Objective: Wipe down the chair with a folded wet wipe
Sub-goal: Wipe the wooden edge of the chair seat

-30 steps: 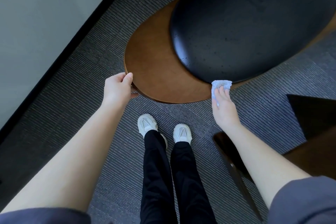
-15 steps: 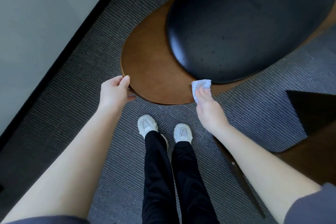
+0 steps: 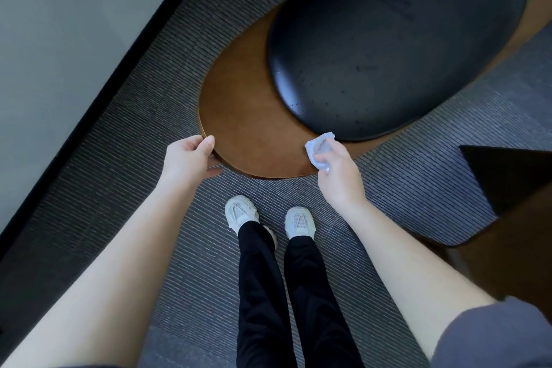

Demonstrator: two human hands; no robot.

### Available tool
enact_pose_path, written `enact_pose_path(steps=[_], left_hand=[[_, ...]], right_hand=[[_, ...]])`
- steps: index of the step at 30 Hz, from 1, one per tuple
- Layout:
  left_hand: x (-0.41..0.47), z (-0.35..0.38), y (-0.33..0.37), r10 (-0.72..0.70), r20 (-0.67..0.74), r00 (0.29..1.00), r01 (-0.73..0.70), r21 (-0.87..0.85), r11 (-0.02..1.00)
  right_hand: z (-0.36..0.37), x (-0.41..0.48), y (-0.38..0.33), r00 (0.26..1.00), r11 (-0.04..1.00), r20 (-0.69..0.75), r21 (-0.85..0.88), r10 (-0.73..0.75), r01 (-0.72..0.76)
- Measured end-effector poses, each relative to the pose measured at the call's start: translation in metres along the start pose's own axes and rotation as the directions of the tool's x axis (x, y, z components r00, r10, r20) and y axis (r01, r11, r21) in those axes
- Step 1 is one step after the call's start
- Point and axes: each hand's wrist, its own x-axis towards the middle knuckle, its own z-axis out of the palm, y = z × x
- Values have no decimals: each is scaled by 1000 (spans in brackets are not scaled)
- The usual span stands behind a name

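left hand (image 3: 191, 158) gripping chair (image 3: 248, 128) wooden rim, right hand (image 3: 334, 167) pinching folded wet wipe (image 3: 318, 148) at front edge beside black cushion (image 3: 388, 48), open carpet (image 3: 125, 158) around, wipe now bunched, lifted off wood

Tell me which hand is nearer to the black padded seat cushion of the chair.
Right. The right hand, holding the folded wet wipe, is just below the black padded seat cushion. The left hand grips the brown wooden seat rim, farther away.
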Motion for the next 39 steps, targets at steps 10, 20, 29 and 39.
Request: enact_pose_path(steps=[10,20,29,39], left_hand=[[5,-6,0,-23,56,998,22,7,1000],[12,-9,-3,-20,97,995,19,14,1000],[17,-14,-4,-5,133,991,3,16,1000],[18,-16,-3,-32,142,989,28,28,999]], right_hand=[[2,-3,14,977,945,200,-299,-72,131],[-4,9,37,965,914,42,-335,259,-230],[5,2,5,988,976,149,-208,-26,57],[7,1,-32,990,988,126,-146,60,-41]])
